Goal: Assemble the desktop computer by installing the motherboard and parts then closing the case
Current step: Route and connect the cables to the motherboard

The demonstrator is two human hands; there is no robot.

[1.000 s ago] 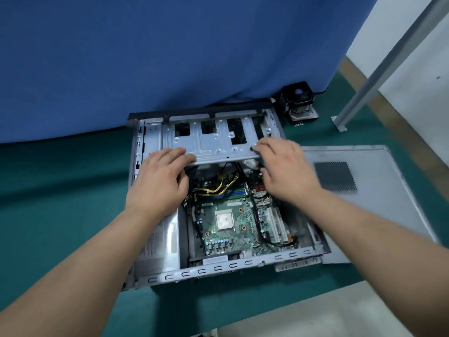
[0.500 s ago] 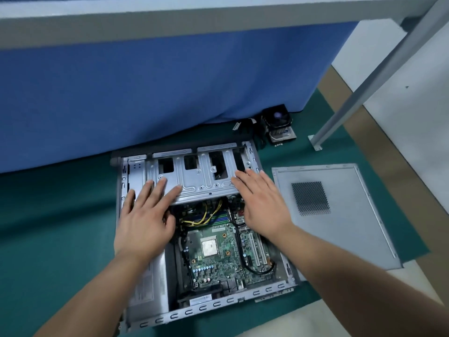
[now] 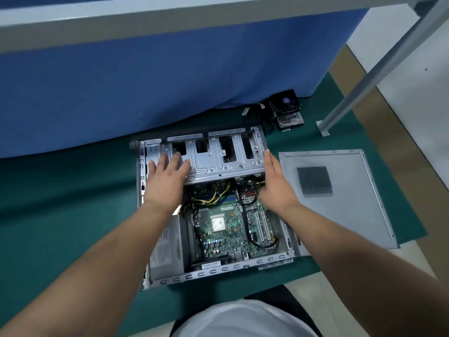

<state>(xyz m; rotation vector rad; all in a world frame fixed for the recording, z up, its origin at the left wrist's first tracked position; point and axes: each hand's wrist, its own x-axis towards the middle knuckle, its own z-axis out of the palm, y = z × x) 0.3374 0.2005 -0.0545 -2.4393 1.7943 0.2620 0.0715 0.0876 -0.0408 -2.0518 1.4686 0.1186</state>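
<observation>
Head view, setting: green mat point(image 3: 60, 215) over a pale floor, blue cloth backdrop point(image 3: 145, 93) behind, grey metal frame leg point(image 3: 364, 88) at right.
Head view, case: open silver steel desktop computer case point(image 3: 213, 269) lying flat on the mat, side off.
Head view, motherboard: green circuit board point(image 3: 226, 229) seated in the case floor, bare silver processor point(image 3: 218, 223) at its middle, yellow and black cables point(image 3: 213, 197) near its far edge.
Head view, drive cage: grey perforated steel drive cage point(image 3: 226, 161) across the far end of the case, lying level over the board's far edge.
Head view, left hand point(image 3: 167, 176): fingers spread flat, pressing on the cage's left part.
Head view, right hand point(image 3: 275, 183): fingers straight and together, edge-on against the cage's right end; a second ago it lay on the cage's near lip.
Head view, change: both hands have slid from the cage's near edge farther onto and beside it; the camera has drawn back.
Head view, meaning: the cage is probably being pushed home; latching cannot be told.
Head view, unfitted parts: black fan on finned heatsink point(image 3: 288, 110) on the mat beyond the case; flat grey steel side panel with mesh vent point(image 3: 340, 215) just right of the case.
Head view, remaining: cooler and panel apparently still to go on.
</observation>
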